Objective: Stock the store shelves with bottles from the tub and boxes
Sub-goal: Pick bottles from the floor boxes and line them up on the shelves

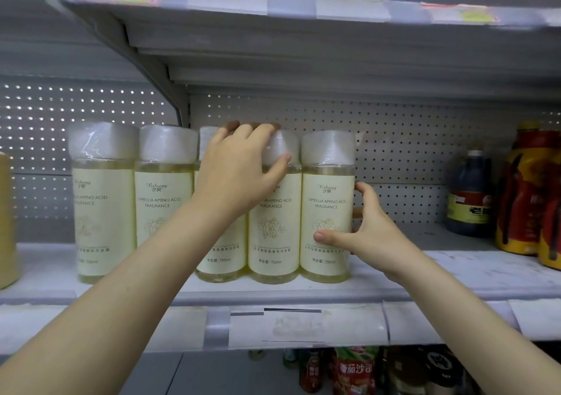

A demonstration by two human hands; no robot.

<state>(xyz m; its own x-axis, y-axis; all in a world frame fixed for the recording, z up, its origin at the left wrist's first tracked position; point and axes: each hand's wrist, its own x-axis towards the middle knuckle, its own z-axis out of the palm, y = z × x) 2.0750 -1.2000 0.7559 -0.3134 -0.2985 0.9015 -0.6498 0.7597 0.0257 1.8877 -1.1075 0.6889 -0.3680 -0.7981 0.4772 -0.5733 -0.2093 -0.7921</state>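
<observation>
Several pale yellow shampoo bottles with cream labels and plastic-wrapped white caps stand in a row on the grey shelf (455, 270). My left hand (239, 170) is curled over the caps of two middle bottles, thumb on the cap of the fourth bottle (274, 227). My right hand (361, 233) grips the rightmost bottle (326, 212) low on its right side, thumb across the label and fingers behind it. Two more bottles (103, 200) stand to the left, untouched.
A dark soy sauce bottle (469, 194) and red-and-yellow bottles (531, 191) stand at the shelf's right end. A yellow container (6, 218) sits at the far left. An upper shelf (273, 3) hangs overhead. Sauce packets and bottles (355, 370) fill the shelf below.
</observation>
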